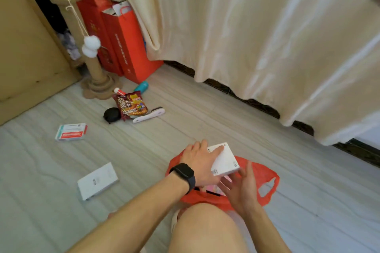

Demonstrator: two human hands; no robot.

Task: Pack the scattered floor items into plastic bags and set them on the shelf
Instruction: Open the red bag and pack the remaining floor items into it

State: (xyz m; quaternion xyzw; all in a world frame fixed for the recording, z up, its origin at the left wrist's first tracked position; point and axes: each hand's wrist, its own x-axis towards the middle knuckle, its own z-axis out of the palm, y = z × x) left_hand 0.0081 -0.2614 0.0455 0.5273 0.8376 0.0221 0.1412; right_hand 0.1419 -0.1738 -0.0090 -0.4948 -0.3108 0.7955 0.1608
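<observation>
on the floor at centre frame, the left hand (200, 160) grips a white box (225, 159) from above, fingers wrapped over its far side, directly over the red plastic bag (265, 172). the right hand (240, 187), fingers spread and straight, sits at the box's near edge. at 9 o'clock of the bag lies a second white box (97, 181); at 11 o'clock, a red-and-white box (71, 131) and a noodle packet (131, 107).

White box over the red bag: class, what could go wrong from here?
1. Corners of the white box may snag or tear the thin red plastic bag as it goes in.
2. The left hand holds the box at one end while the right hand is open beside it, so it may slip and land on the floor.
</observation>
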